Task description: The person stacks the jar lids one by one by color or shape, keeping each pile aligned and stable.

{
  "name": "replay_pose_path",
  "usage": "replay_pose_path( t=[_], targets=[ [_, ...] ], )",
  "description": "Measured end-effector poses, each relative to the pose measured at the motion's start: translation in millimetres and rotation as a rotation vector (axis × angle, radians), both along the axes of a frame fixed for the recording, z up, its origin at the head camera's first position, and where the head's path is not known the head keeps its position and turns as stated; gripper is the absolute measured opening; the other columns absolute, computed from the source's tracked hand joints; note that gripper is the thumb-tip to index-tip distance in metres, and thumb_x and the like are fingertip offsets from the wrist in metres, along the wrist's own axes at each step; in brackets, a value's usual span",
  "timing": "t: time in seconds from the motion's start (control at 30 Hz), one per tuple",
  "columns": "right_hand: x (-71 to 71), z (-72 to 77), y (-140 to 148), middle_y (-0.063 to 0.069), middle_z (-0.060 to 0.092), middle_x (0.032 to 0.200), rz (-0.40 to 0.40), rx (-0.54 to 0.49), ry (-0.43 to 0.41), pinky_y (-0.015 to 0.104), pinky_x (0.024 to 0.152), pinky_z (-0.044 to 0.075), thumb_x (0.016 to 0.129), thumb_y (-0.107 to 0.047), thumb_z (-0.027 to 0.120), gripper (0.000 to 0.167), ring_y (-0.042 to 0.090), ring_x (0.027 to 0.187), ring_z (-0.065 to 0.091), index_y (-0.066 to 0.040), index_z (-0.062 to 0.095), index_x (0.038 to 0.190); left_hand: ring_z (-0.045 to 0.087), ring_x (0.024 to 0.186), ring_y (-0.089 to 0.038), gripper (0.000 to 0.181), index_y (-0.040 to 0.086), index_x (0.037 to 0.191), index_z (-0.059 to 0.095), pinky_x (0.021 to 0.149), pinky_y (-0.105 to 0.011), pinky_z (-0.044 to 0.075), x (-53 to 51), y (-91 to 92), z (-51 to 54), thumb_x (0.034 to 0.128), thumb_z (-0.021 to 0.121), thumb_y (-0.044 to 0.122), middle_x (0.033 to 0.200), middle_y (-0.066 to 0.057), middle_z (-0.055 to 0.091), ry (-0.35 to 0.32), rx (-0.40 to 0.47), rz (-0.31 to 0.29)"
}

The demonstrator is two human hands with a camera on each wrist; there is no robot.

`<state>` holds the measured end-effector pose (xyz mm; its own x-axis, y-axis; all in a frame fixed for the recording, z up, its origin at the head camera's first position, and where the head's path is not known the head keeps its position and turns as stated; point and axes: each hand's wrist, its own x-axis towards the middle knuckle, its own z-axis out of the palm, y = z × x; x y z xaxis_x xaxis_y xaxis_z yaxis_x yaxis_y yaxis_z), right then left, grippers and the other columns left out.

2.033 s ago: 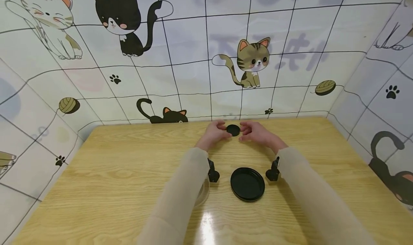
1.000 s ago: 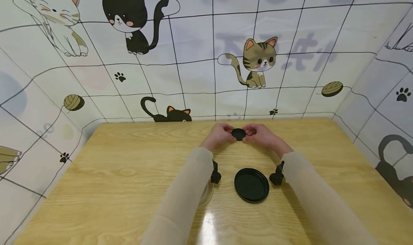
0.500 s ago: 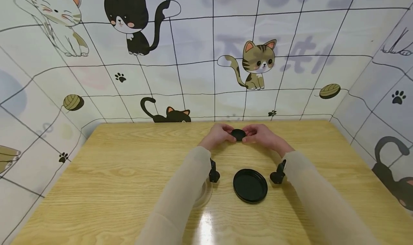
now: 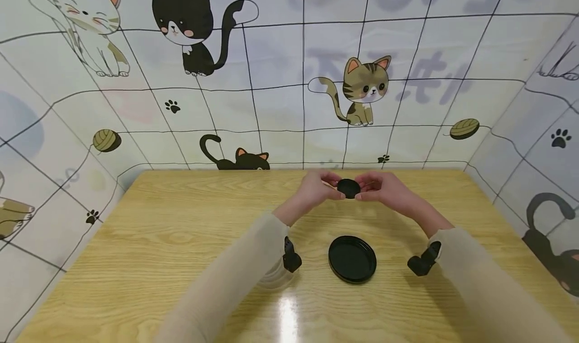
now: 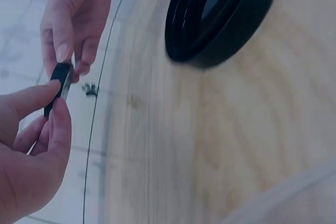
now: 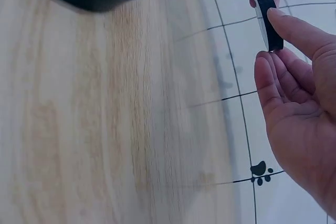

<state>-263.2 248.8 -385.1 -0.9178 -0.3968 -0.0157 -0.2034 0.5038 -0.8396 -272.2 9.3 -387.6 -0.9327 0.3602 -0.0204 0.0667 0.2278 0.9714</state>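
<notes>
A small black disc (image 4: 348,188) with a pale underside is held between both hands near the table's far edge. My left hand (image 4: 316,190) pinches its left rim, thumb on the near side and fingers beyond. On the opposite rim, my right hand (image 4: 384,191) has the same kind of pinch. The left wrist view shows the disc (image 5: 59,88) nearly edge-on, both hands touching it. In the right wrist view the disc (image 6: 268,20) is tilted, its pale side showing. Between the forearms, a larger black round dish with a raised rim (image 4: 352,259) lies on the table.
A clear round container or lid (image 4: 275,277) sits left of the black dish, partly hidden by the left sleeve. The wooden table (image 4: 181,232) meets a cat-patterned wall covering (image 4: 271,107) at the back and sides. Black cameras (image 4: 291,260) are strapped at the wrists.
Both hands have closed in on the small disc from its two sides and taken hold of it. It now appears lifted and slightly to the right. The forearms have spread apart.
</notes>
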Motion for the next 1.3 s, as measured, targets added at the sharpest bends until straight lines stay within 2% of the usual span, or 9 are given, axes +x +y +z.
replay_pose_path(
  t=[0.13,0.3,0.53,0.73,0.97,1.3],
  targets=[
    [17.4,6.7,-1,0.016,0.065,0.116,0.008,-0.008,0.018,0.028,0.083,0.055,0.093,-0.018,0.078,0.049,0.025,0.102,0.062,0.002,0.06,0.134,0.067,0.089,-0.017,0.041,0.004,0.118,0.071,0.075,-0.029,0.056,20.0,-2.3,4.4,0.08,0.086,0.0,0.102,-0.004,0.065,0.018,0.019,0.007],
    [42.4,14.4,-7,0.015,0.066,0.113,0.009,-0.028,0.025,0.028,0.08,0.056,0.091,-0.016,0.08,0.049,0.023,0.097,0.064,0.004,0.061,0.132,0.066,0.087,-0.017,0.04,0.004,0.116,0.071,0.07,-0.028,0.056,47.2,-9.8,9.9,0.0796,0.087,0.001,0.104,-0.007,0.064,0.043,0.042,0.005],
    [74.0,19.4,-15,0.013,0.066,0.107,0.015,-0.045,0.025,0.027,0.078,0.056,0.089,-0.012,0.082,0.048,0.025,0.093,0.064,0.006,0.062,0.129,0.067,0.081,-0.012,0.04,0.003,0.116,0.073,0.06,-0.024,0.051,81.4,-16.1,10.0,0.0786,0.087,-0.001,0.099,-0.003,0.065,0.071,0.051,0.023],
    [91.2,17.5,-19,0.012,0.065,0.106,0.014,-0.057,0.021,0.026,0.078,0.056,0.088,-0.011,0.082,0.048,0.025,0.091,0.063,0.007,0.062,0.128,0.066,0.078,-0.01,0.039,0.004,0.113,0.073,0.061,-0.022,0.052,99.0,-17.2,6.8,0.077,0.087,-0.003,0.096,-0.001,0.065,0.068,0.056,0.042],
    [108.5,5.7,-22,0.011,0.065,0.104,0.039,-0.061,0.002,0.028,0.077,0.055,0.088,-0.012,0.082,0.047,0.024,0.089,0.063,0.006,0.062,0.127,0.065,0.075,-0.008,0.04,0.004,0.111,0.073,0.06,-0.022,0.053,119.1,-18.8,-0.6,0.0753,0.088,-0.003,0.094,0.0,0.064,0.053,0.007,0.055],
    [125.7,-10.1,-26,0.011,0.064,0.105,0.048,-0.092,-0.035,0.029,0.076,0.054,0.087,-0.01,0.083,0.048,0.021,0.087,0.061,0.007,0.061,0.126,0.064,0.073,-0.006,0.04,0.003,0.111,0.072,0.06,-0.021,0.053,136.7,-22.6,-16.8,0.0754,0.087,-0.004,0.093,0.002,0.064,0.054,0.01,0.028]
  ],
)
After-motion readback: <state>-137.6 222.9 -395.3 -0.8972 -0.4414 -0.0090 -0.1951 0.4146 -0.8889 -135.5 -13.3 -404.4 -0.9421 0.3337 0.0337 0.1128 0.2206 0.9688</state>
